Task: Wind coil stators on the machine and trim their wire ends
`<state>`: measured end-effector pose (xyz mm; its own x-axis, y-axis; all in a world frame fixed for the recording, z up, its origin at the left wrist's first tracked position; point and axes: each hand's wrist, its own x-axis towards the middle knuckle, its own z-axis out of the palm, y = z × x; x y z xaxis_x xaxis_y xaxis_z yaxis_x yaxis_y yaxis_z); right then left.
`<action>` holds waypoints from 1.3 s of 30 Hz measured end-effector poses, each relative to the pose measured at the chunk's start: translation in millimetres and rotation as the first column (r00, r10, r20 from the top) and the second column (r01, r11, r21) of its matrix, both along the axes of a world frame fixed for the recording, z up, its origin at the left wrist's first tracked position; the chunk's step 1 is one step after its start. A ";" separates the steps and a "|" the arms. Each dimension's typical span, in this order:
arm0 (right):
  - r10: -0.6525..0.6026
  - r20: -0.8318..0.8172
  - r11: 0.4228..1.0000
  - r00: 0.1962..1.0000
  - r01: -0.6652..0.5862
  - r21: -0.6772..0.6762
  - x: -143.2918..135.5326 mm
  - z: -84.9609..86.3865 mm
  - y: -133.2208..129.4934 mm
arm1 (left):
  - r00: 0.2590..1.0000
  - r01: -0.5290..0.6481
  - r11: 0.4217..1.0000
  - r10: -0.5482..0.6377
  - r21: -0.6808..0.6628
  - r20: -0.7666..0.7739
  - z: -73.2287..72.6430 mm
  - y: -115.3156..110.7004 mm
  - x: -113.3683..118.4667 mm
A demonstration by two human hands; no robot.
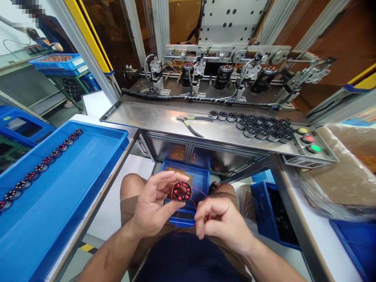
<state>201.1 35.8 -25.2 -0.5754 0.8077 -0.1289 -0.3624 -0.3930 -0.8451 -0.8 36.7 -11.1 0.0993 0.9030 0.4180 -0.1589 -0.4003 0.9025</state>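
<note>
Between the thumb and fingers of my left hand (154,203) is a round motor stator (182,191), its wound face with red coils turned up toward me. Thin red wire (200,191) runs from the stator's right side over to my right hand (219,221). The right hand's fingers are curled closed around the wire's end, just right of and a little below the stator. Both hands are above my lap, with a blue bin (201,178) underneath. What exactly lies inside the right fingers is partly hidden.
Green-handled cutting pliers (192,122) and many black stator cores (261,126) lie on the metal ledge (147,117). Behind stands a winding machine (226,74). A blue tray (67,176) at left holds a row of wound stators. Coloured buttons (308,139) and a plastic-lined box (349,156) are right.
</note>
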 end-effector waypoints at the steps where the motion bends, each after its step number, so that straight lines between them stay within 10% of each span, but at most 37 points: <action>1: -0.034 0.000 0.999 0.999 0.033 0.029 3.4 3.5 4.6 | 0.999 0.038 0.999 -0.039 -0.018 -0.016 0.0 -1.9 -0.5; 6: -0.058 0.099 0.993 0.993 0.047 0.109 4.3 22.1 18.1 | 0.984 0.172 0.983 -0.175 -0.069 -0.038 -2.8 -9.0 2.8; 17: 0.001 0.242 0.963 0.970 -0.066 0.261 6.7 15.4 10.6 | 0.988 0.075 0.991 -0.059 -0.110 0.144 -0.7 0.5 10.9; 26: -0.302 0.334 0.828 0.893 0.072 0.556 -0.2 40.0 20.8 | 0.997 -0.007 1.000 0.006 -0.010 -0.072 0.6 -10.3 13.4; 39: -0.395 0.148 0.806 0.907 0.265 0.529 -8.6 13.8 -1.4 | 0.972 0.161 0.957 -0.110 -0.242 0.210 3.1 -3.4 14.6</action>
<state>192.5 34.4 -11.4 -0.2656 0.9350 0.2349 -0.1553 0.1990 -0.9676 13.7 33.2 -8.0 0.1692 0.9654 0.1983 -0.3758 -0.1228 0.9185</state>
